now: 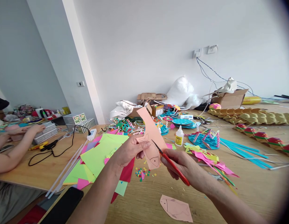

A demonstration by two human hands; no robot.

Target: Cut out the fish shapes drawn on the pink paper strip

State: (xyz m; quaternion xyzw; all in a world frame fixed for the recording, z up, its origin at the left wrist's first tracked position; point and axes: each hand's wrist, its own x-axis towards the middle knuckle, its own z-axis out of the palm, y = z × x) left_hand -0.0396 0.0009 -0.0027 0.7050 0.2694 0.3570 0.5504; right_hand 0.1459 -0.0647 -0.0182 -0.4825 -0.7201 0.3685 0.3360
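My left hand (pixel 132 150) pinches a sheet of salmon-pink paper (pixel 152 126) that has a fish outline with an eye drawn on its lower part. In my right hand (pixel 181 165) is a pair of scissors (pixel 174 169) with red-orange handles. Their dark blades lie against the pink paper, beside the drawn fish. Both hands are raised over the table. Below them on the wood rests a second piece of pink paper (pixel 177 209), also marked with a fish drawing. Small coloured paper dots (pixel 144 174) are scattered under the held sheet.
Coloured paper sheets (pixel 104 149) lie to the left, a glue bottle (pixel 179 137) stands ahead. Paper scraps (pixel 209 157), blue strips (pixel 244 152) and egg cartons (pixel 256 116) fill the right. A black phone (pixel 63 205) is near the front edge. Another person's arms (pixel 16 143) rest at far left.
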